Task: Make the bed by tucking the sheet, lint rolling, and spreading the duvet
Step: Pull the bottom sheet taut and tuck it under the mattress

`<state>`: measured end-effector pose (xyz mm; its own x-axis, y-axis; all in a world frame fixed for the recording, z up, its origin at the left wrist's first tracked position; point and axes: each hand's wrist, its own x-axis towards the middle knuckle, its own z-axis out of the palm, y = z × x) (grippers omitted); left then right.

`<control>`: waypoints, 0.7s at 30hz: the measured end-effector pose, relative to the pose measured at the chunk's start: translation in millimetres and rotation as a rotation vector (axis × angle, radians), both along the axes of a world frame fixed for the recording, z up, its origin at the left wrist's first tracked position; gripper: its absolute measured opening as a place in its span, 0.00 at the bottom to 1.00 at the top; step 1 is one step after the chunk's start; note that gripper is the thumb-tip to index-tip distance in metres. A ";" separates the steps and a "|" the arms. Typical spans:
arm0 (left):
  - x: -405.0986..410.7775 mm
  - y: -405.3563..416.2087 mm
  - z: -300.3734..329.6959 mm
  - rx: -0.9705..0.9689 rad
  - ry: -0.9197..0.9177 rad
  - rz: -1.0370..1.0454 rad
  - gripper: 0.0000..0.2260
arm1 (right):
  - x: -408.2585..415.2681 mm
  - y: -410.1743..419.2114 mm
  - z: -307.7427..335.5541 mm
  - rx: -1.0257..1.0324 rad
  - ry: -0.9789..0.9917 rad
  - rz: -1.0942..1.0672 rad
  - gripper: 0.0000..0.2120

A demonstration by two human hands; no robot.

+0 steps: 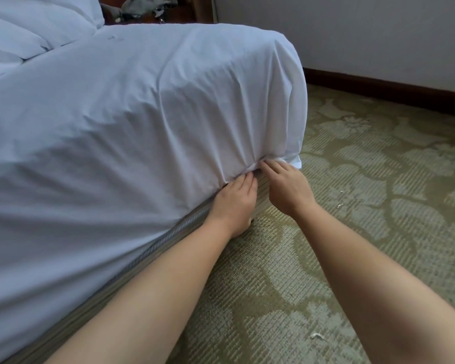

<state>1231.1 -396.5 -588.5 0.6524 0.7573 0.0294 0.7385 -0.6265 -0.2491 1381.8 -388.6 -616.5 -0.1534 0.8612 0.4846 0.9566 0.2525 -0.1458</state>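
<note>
The white sheet is drawn over the mattress corner and hangs down its side in long creases that fan out from one bunched spot at the lower edge, just above the striped bed base. Both hands meet at that spot: the left hand presses its fingers up into the fold, the right hand just beside it, fingers curled into the gathered cloth. Their fingertips are buried in fabric, so the exact grip is hard to make out. Pillows beyond the sheet are cut off by the frame. Patterned carpet lies below the sheet's corner.
</note>
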 end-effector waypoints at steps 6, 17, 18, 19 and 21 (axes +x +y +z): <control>2.8 8.3 -5.9 -0.035 0.006 -0.008 0.37 | 9.6 -5.9 -4.0 -0.271 -0.130 -0.093 0.36; 34.7 35.2 -6.0 -0.183 -0.046 0.156 0.47 | 5.8 31.6 14.7 -0.433 -0.177 -0.158 0.30; 37.4 37.0 -7.0 -0.176 -0.052 0.170 0.48 | 6.7 33.1 15.9 -0.433 -0.183 -0.151 0.30; 39.5 37.8 -7.7 -0.171 -0.053 0.184 0.49 | 7.3 34.2 17.0 -0.431 -0.180 -0.144 0.30; 41.3 35.5 -9.2 -0.168 -0.036 0.199 0.50 | 9.0 32.0 15.0 -0.384 -0.128 -0.114 0.30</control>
<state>1272.4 -361.1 -597.7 0.4908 0.8669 -0.0871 0.8579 -0.4983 -0.1254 1390.8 -356.6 -601.5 -0.0846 0.9905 0.1080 0.9918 0.0941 -0.0868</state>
